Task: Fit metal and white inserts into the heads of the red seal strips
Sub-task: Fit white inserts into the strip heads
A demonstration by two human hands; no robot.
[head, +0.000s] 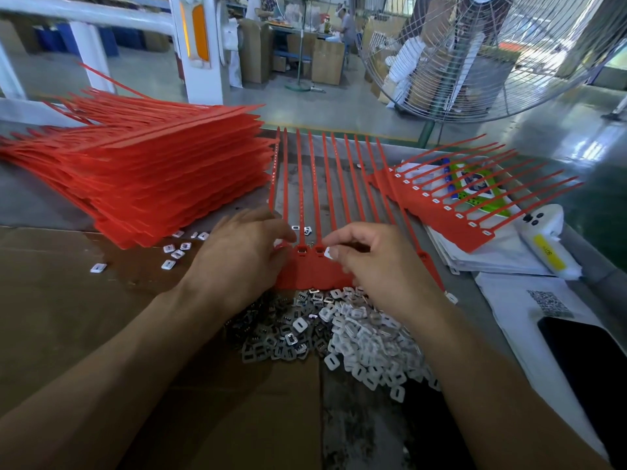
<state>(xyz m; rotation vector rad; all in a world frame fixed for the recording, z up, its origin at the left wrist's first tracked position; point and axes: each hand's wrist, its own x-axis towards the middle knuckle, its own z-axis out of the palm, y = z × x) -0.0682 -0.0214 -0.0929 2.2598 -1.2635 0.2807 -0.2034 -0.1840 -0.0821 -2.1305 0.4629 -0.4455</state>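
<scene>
While our left hand steadies the strip and our right hand pinches a white insert, one comb looks filled and a stack remains.

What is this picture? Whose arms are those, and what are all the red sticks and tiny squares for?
There is only one picture, taken by a camera worn on a person's head, so you see their own two arms reaching out over a work table.

The red sticks are plastic seal strips joined in a row, like a comb. One comb of red strips lies under the hands. The left hand rests on it, and the right hand pinches a small white insert just above the strip heads.

Close to the person lie two heaps: dark metal inserts and white inserts. These go into the strip heads.

On the left is a tall stack of red strips. On the right lies another comb with white pieces already in its heads. Behind stands a big fan.
</scene>
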